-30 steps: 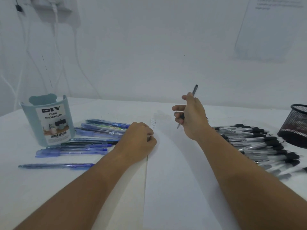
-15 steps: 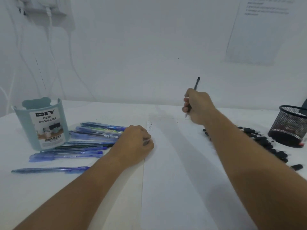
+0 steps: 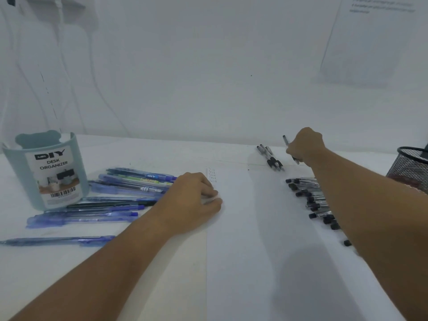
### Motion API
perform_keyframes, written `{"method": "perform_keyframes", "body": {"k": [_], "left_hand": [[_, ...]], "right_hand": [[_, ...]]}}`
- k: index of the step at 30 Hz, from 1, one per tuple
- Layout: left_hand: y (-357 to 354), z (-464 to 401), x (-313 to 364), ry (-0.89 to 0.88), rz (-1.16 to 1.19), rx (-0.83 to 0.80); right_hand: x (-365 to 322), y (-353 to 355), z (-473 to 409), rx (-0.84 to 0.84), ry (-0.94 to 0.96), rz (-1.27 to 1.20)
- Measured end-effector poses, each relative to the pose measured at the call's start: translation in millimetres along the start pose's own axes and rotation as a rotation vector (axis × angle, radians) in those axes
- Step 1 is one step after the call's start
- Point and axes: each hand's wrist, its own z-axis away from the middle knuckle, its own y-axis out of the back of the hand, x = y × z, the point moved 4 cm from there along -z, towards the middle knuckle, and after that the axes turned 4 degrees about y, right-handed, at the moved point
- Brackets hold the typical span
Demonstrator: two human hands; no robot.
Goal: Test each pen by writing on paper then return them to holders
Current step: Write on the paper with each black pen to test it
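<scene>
My right hand (image 3: 304, 145) grips a black pen (image 3: 286, 141) at the far right of the table, just right of three black pens (image 3: 271, 158) lying side by side. A white paper sheet (image 3: 254, 239) covers the middle of the table, with small test marks (image 3: 211, 174) near its top left corner. My left hand (image 3: 192, 200) rests on the sheet's left edge, fingers curled. Several blue pens (image 3: 129, 184) lie left of it beside a teal desk organizer (image 3: 45, 170). A black mesh holder (image 3: 411, 167) stands far right.
A heap of several black-capped pens (image 3: 310, 198) lies along the paper's right side, partly hidden under my right forearm. One blue pen (image 3: 58, 240) lies alone near the left front. A white wall with cables (image 3: 58, 77) and a taped sheet (image 3: 370, 38) stands behind.
My right hand carried the black pen from above the paper's middle to the far right, beside three laid-out black pens. My left hand stayed on the paper edge.
</scene>
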Motion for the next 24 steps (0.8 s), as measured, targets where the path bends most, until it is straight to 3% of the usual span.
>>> {"method": "perform_keyframes", "body": {"k": [10, 15, 21, 24], "left_hand": [[-1.1, -1.8, 4.6, -0.044, 0.013, -0.040], [0.4, -1.3, 7.6, -0.061, -0.036, 0.017], [4.6, 0.7, 3.0, 0.006, -0.089, 0.102], [5.4, 3.4, 2.2, 0.028, -0.086, 0.095]], "right_hand": [[-1.4, -23.5, 0.5, -0.097, 0.044, 0.077], [1.2, -15.7, 4.0, -0.185, 0.092, 0.086], [-9.7, 13.7, 28.6, -0.450, 0.248, 0.259], [-7.7, 18.2, 35.3, -0.500, 0.290, 0.316]]}}
